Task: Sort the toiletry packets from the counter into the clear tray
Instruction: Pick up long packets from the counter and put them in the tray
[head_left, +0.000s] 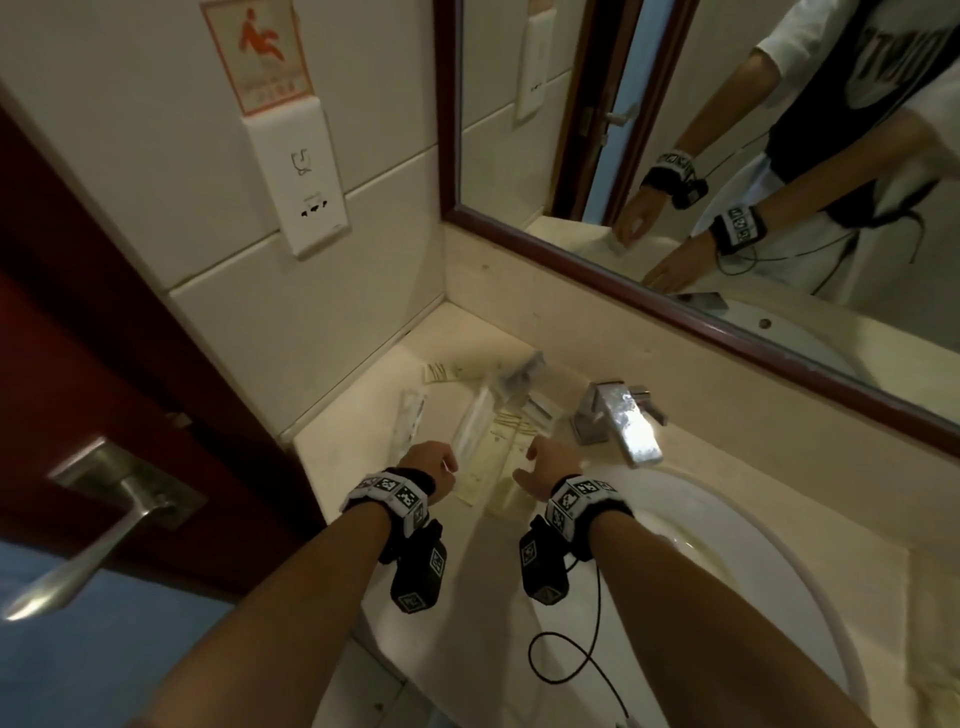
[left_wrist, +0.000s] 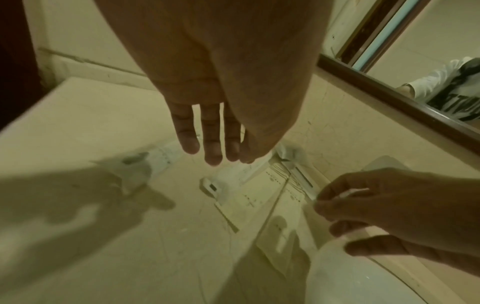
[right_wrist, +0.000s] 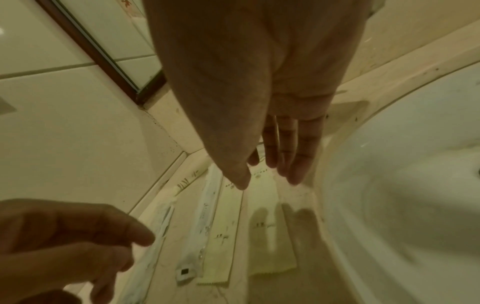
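left hand (head_left: 427, 464): hovering over the bench (head_left: 363, 431), fingers (left_wrist: 211, 142) straight and close together, pointing down, holding nothing. No contact with the packets as far as I can see.
right hand (head_left: 546, 466): also up off the bench, fingers (right_wrist: 298, 156) stretched out and relaxed, thumb apart, nothing in it.
toiletry packets (head_left: 485, 447): a bunch of long flat sachets lying side by side on the bench between the two hands, running toward 12 o'clock. Two cream ones (right_wrist: 228, 232) with serrated ends, plus whitish see-through ones (right_wrist: 202, 226) at their 9 o'clock.
loose packet (head_left: 410, 415): lies on its own at 10 o'clock from the left hand, near the bench's left edge.
clear tray (head_left: 524, 376): looks like it sits at 12 o'clock of the packets, back by the wall, pretty blurry so can't say what's in it.
sink (head_left: 727, 545): its rim curves right beside the outermost cream packet, at 3 o'clock of the right hand. Tight on that side.
faucet (head_left: 623, 421): at 1 o'clock of the right hand, spout hanging over the basin.
open room: bare bench at 6 to 8 o'clock of the left hand; tiled wall (head_left: 260, 312) boxes in the corner at 10 o'clock, mirror (head_left: 727, 156) frame at 1 o'clock.
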